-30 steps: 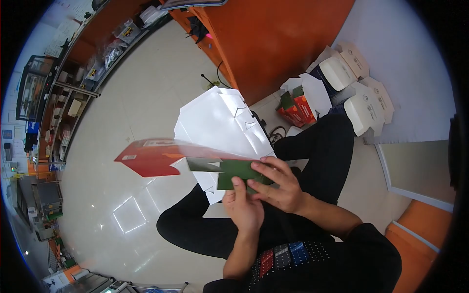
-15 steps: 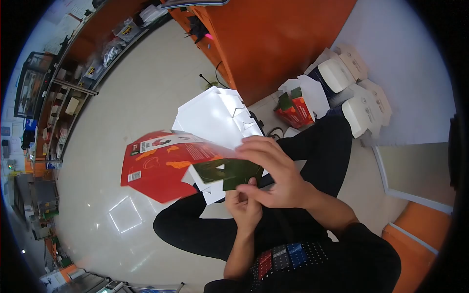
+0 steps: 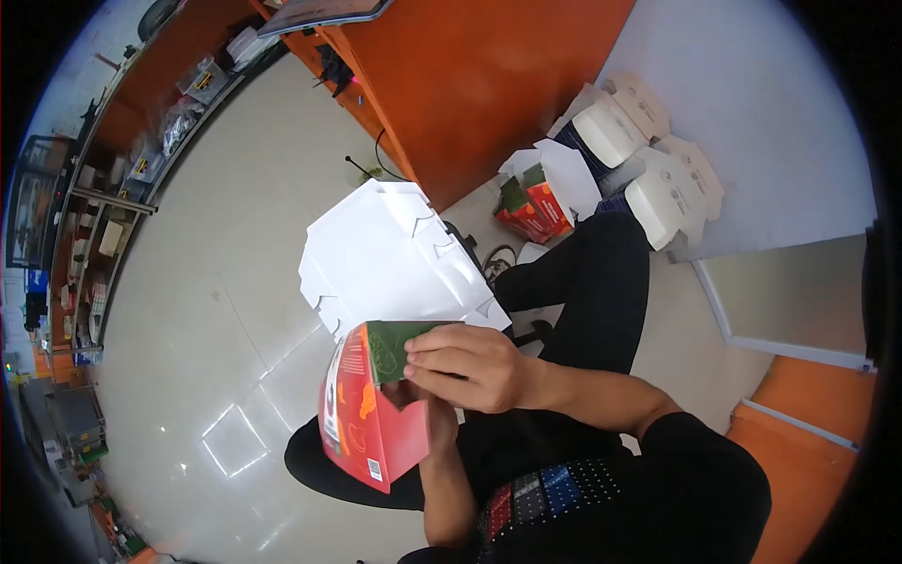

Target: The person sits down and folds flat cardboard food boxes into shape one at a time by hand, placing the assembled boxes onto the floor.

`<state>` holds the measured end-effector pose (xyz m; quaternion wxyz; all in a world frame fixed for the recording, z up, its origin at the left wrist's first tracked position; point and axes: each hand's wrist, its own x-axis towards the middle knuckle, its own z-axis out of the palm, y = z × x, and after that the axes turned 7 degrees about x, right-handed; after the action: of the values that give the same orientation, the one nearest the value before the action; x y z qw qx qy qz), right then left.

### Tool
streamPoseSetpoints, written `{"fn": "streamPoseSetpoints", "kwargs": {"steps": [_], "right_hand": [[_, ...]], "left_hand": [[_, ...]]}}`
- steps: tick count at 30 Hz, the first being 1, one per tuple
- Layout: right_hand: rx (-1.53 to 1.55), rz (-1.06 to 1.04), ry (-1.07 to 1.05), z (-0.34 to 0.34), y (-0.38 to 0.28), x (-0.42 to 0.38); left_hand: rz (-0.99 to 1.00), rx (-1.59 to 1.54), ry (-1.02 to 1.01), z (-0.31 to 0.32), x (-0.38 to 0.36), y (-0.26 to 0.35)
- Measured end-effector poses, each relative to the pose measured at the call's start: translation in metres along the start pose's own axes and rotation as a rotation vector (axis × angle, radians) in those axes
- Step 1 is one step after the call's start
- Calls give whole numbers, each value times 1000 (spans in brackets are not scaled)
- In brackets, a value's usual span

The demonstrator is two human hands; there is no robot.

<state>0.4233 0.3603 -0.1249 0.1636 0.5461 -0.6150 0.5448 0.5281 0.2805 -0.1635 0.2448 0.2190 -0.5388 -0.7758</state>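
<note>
1. The right hand (image 3: 465, 367) grips the green flap of a red carton (image 3: 371, 423) near frame centre.
2. The left hand (image 3: 440, 423) sits mostly hidden behind the carton and the right hand; its grip cannot be told.
3. A white sheet (image 3: 390, 258) lies at 12 o'clock of the carton, its lower edge covered.
4. More cartons (image 3: 526, 202) rest on the floor at 1 o'clock, small and hard to read.
</note>
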Motion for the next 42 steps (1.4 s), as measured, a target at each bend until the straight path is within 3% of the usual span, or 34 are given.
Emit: {"fn": "streamPoseSetpoints", "kwargs": {"steps": [5,8,11,12,14,15,18,20,24,28,29,33,36,37,38,40,42], "right_hand": [[78,184,37,3,-19,4],[149,255,29,6,-31,9],[142,212,8,4,-32,7],[130,179,-3,3,-28,4],[95,120,-33,1,-21,-2],[74,94,-52,-1,-18,-6],[-7,51,-143,-10,-17,-8],[-58,64,-207,-17,-17,-8],[-75,148,-245,-25,-10,4],[51,227,-183,-19,-10,-2],[17,217,-173,-16,-10,-7],[-70,226,-99,-10,1,-23],[-133,380,-8,-7,15,-36],[-81,496,70,-5,21,-42],[-32,646,165,-7,23,-41],[-67,723,349,-5,43,-55],[120,885,553,2,48,-69]], "left_hand": [[-85,217,90,-14,-14,-29],[-289,-13,33,-16,-14,-28],[-296,792,-81,-12,-11,16],[-274,887,-151,-41,-13,-10],[-219,655,-173,-60,-16,-36],[-185,329,-121,-61,-22,-50],[-59,398,-50,-33,-24,-25],[2,201,-39,-12,-18,-5],[96,177,59,0,-5,1],[-113,-302,-219,-12,5,29],[-30,-215,-238,-18,3,20],[-146,-408,-254,-15,0,21],[-27,-37,-94,-5,-7,21],[72,295,-31,-9,-5,20],[269,880,36,-10,-5,20],[414,1499,391,-3,-9,18],[236,1353,587,-5,-5,8]]}}
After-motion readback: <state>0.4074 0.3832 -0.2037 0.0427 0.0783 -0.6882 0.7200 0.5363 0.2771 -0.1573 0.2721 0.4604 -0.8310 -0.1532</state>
